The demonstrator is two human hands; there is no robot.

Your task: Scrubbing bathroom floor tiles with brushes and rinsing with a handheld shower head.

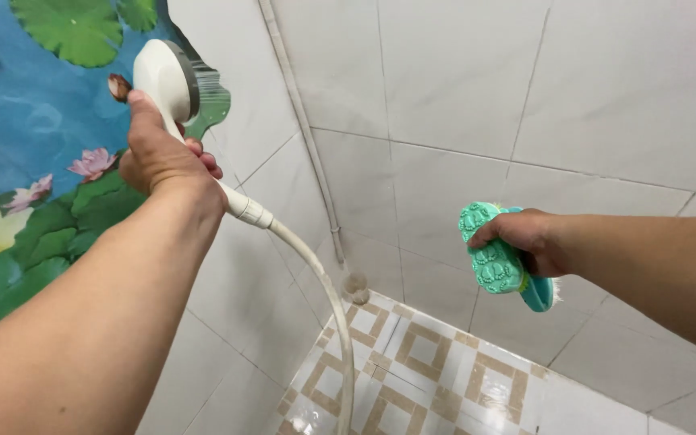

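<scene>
L arm comes in from bottom-left, forearm bare, rising diagonally up & away from the camera. Left hand (163, 157) raised high, wrist roughly straight w/ forearm, back of hand toward the camera. Fingers (205, 161) curled tight in a closed fist grip, tips just visible on the right edge of the hand; thumb stretched upward, apart from the rest. R arm enters from right edge, forearm bare, near level, sloping slightly up toward the hand. Right hand (525, 240) sits lower than the L, wrist bent a bit, fingers wrapped shut in a grip, knuckles facing left. Hands well apart.
</scene>
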